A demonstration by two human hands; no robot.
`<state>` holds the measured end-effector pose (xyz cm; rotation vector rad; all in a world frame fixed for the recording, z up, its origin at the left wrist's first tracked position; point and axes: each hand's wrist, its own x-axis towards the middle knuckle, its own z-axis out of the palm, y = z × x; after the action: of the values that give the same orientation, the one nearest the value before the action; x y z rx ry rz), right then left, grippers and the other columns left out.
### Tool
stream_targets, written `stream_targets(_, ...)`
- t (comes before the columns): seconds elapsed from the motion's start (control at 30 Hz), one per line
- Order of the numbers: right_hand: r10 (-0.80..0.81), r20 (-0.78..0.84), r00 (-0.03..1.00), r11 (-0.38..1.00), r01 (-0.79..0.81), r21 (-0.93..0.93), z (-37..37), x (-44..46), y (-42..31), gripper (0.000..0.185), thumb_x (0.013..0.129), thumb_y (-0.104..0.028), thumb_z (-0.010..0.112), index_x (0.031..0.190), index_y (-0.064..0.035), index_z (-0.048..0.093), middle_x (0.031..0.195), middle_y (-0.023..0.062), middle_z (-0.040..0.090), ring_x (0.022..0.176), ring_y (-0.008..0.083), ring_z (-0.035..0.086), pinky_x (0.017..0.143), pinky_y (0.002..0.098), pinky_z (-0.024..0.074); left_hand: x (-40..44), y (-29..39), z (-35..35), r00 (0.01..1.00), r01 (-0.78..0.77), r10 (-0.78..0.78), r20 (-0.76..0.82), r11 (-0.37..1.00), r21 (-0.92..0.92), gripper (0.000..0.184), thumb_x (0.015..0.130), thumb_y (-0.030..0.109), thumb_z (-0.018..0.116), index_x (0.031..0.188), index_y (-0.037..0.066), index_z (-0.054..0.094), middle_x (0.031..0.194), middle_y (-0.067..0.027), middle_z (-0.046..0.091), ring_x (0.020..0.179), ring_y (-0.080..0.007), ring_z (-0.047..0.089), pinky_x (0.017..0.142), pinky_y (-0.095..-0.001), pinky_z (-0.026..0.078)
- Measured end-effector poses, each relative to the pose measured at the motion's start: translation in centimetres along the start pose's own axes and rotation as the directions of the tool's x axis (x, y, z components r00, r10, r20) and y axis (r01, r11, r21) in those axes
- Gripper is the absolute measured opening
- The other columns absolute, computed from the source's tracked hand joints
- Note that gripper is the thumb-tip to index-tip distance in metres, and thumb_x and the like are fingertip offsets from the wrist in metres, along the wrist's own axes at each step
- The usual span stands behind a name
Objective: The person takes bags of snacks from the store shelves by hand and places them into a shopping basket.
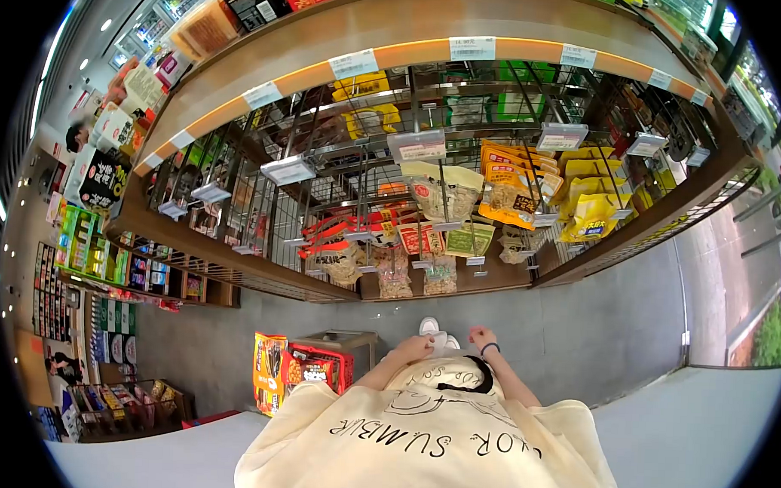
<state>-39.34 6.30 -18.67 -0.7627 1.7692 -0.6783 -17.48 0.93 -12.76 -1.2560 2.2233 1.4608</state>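
Note:
My left hand (419, 346) is in front of my waist, its fingers closed on a small white piece (439, 341) that looks like paper or tissue. Level with it on the other side, my right hand (482, 337) has curled fingers and a dark band on the wrist; what is inside them, if anything, is too small to make out. Both hands are well apart from the rack. Packed snacks hang ahead of me: cream bags (444, 192), orange bags (511, 192), yellow bags (591, 208) and red-topped bags (337, 255).
A wooden shelf edge (397, 53) with price tags runs across above the hanging bags. To my left, a red basket (339, 363) with packaged food stands by a low stool (344, 338). My white shoes (429, 325) are on the grey floor (595, 311). Glass is on the right.

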Motion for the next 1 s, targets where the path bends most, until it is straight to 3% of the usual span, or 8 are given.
stream_targets(0.13,-0.124,-0.106,0.987,0.984,0.136,0.111,-0.2,0.7,-6.3,0.018,0.075,-0.015,0.048,0.086,-0.0025,0.055,0.068,0.0069,0.059,0.06,0.0119,0.055,0.055,0.022,0.0431,2.1,-0.7,-2.2,0.999,0.016,-0.02,-0.035,0.995,-0.098,0.03,0.074,0.023,0.05,0.1,0.007,0.047,0.089,-0.0125,0.057,0.083,-0.0257,0.055,0.07,-0.033,0.044)
stream_targets(0.27,-0.391,-0.126,0.912,0.85,0.411,0.329,-1.0,4.2,-11.6,0.018,0.077,-0.006,0.044,0.093,-0.0038,0.052,0.069,0.0031,0.057,0.063,0.0101,0.053,0.057,0.0212,0.0421,5.8,-2.2,-5.2,0.973,-0.22,0.103,-0.205,0.666,-0.713,0.028,0.077,0.015,0.054,0.1,0.003,0.045,0.09,-0.0086,0.055,0.078,-0.0151,0.054,0.067,-0.0258,0.043)
stream_targets(0.43,-0.434,-0.43,0.792,0.833,0.534,0.143,-2.4,8.2,-19.3,0.036,0.068,-0.015,0.06,0.1,-0.0028,0.048,0.08,0.0088,0.056,0.072,0.0175,0.053,0.067,0.0276,0.0425,10.3,-0.8,-13.2,0.824,-0.406,0.077,-0.561,0.77,-0.492,0.031,0.075,0.013,0.055,0.102,0.003,0.042,0.089,-0.0063,0.052,0.08,-0.013,0.051,0.068,-0.0246,0.042)
stream_targets(0.57,-0.579,-0.544,0.608,0.772,0.624,-0.124,-2.5,10.8,-24.0,0.052,0.065,-0.018,0.064,0.108,-0.0007,0.041,0.094,0.0128,0.052,0.087,0.0214,0.049,0.076,0.0301,0.0388,11.7,4.2,-22.1,0.533,-0.685,0.041,-0.845,0.607,-0.403,0.046,0.079,0.013,0.05,0.118,0.006,0.028,0.107,-0.0109,0.042,0.089,-0.0166,0.046,0.076,-0.0282,0.039)
stream_targets(0.6,-0.569,-0.504,0.649,0.774,0.63,-0.062,-2.7,10.9,-24.7,0.054,0.064,-0.018,0.064,0.109,0.0003,0.039,0.098,0.014,0.049,0.091,0.0224,0.047,0.079,0.031,0.0369,9.7,6.6,-24.4,0.7,-0.553,-0.105,-0.707,0.546,-0.629,0.047,0.082,0.019,0.046,0.122,0.008,0.025,0.115,-0.0113,0.038,0.101,-0.019,0.04,0.084,-0.0305,0.034)
stream_targets(0.73,-0.551,-0.472,0.688,0.78,0.626,0.003,-2.7,12.8,-25.0,0.055,0.066,-0.024,0.064,0.108,-0.0001,0.039,0.1,0.014,0.048,0.093,0.0236,0.046,0.08,0.032,0.036,9.1,7.1,-27.0,0.794,-0.535,0.043,-0.606,0.521,-0.665,0.065,0.08,0.037,0.046,0.128,0.01,0.014,0.127,-0.0114,0.027,0.117,-0.0218,0.026,0.092,-0.0337,0.026)
stream_targets(0.9,-0.535,-0.366,0.761,0.798,0.597,0.076,-4.4,12.7,-25.5,0.042,0.069,-0.029,0.062,0.098,-0.0007,0.051,0.093,0.0097,0.052,0.086,0.0197,0.05,0.076,0.0285,0.0389,8.9,6.3,-27.4,0.806,-0.49,0.067,-0.588,0.633,-0.599,0.069,0.075,0.04,0.052,0.126,0.004,0.021,0.122,-0.0153,0.033,0.113,-0.023,0.033,0.089,-0.0317,0.03)
stream_targets(1.0,-0.572,-0.363,0.736,0.784,0.62,0.021,-5.0,11.4,-26.1,0.039,0.069,-0.027,0.064,0.094,0.0005,0.051,0.092,0.0073,0.051,0.081,0.0152,0.049,0.073,0.0257,0.0392,8.2,7.0,-27.0,0.806,-0.463,0.072,-0.588,0.695,-0.55,0.055,0.074,0.036,0.057,0.112,0.003,0.038,0.096,-0.0089,0.051,0.095,-0.0178,0.047,0.077,-0.0285,0.038)
